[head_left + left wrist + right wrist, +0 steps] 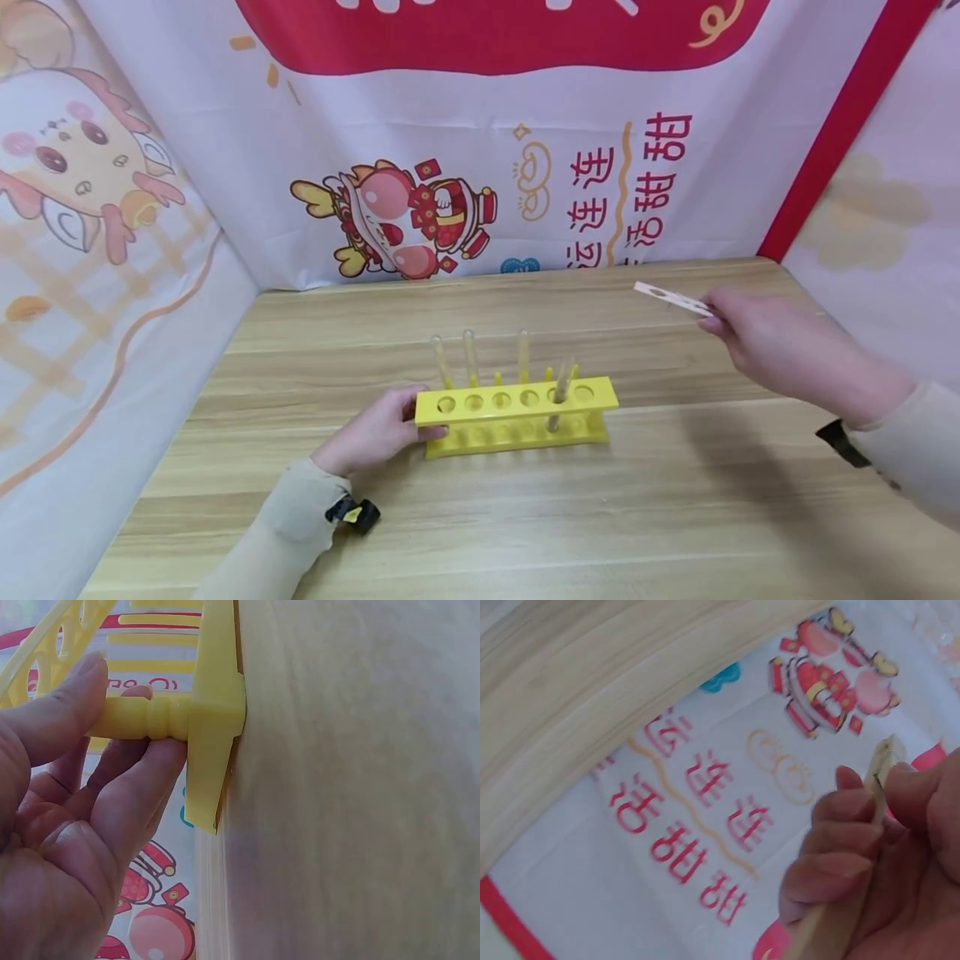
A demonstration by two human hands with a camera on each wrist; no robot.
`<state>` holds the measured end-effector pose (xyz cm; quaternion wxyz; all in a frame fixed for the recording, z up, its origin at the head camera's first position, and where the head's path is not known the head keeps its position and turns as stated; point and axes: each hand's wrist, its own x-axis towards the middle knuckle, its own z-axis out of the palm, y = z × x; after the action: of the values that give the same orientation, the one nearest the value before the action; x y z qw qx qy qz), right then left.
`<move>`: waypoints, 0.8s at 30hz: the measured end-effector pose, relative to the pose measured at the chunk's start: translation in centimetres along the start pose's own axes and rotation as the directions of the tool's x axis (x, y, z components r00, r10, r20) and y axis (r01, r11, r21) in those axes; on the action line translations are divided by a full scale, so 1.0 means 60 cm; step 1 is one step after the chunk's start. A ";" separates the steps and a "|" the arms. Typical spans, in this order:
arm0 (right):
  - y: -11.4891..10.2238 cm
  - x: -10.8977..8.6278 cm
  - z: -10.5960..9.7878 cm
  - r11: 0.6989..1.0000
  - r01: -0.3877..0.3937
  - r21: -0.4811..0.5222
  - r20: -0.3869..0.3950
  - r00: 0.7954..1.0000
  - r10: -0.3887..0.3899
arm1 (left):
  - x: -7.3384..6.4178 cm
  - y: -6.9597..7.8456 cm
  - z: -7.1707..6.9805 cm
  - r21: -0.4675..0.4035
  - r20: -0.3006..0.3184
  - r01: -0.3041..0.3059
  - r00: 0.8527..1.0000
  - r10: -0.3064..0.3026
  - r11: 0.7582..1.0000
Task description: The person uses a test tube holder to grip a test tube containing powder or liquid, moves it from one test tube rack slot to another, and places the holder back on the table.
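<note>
Standing near the middle of a wood-grain desk [480, 533] is a yellow test-tube rack [487, 417], its top pierced by a row of six round holes. One clear test tube [561, 387] sits, leaning slightly, in the fifth hole from the left. Along the back edge, three more clear tubes [471, 354] stand with rounded ends upward, two at the left and one nearer the middle; short yellow pegs rise beside them.

The person's left hand [382, 429] holds the rack's left end, thumb and fingers closed around the upright post, as the left wrist view shows. The right hand [780, 346], raised above the desk well apart from the rack, has its fingers curled around a narrow, pale wooden clamp [677, 300] that points left, towards the space behind the rack.

Both arms wear cream sleeves [288, 517], with a black device [360, 514] at the left wrist. Behind the desk hangs a white cloth [465, 108] printed with a cartoon dragon, red Chinese characters and a large red shape.
</note>
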<state>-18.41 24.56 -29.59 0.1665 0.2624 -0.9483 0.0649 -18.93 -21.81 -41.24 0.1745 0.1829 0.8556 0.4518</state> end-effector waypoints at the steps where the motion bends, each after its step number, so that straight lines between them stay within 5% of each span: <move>1: -0.007 0.001 -0.001 1.000 0.006 0.007 -0.005 1.000 -0.006 | 0.001 -0.001 0.000 -0.001 0.002 -0.002 1.000 0.002 1.000; 15: -0.077 0.013 0.006 0.990 0.136 0.048 -0.084 0.988 -0.132 | 0.000 0.001 -0.001 -0.007 0.010 -0.008 1.000 0.008 1.000; 24: -0.096 0.021 0.021 0.959 0.276 0.061 -0.234 0.938 -0.255 | -0.001 0.002 -0.001 0.002 0.009 -0.009 1.000 0.009 1.000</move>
<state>-16.77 18.77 -30.13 0.2671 0.3866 -0.8752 0.1151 -18.88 -21.82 -41.12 0.1759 0.1889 0.8545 0.4507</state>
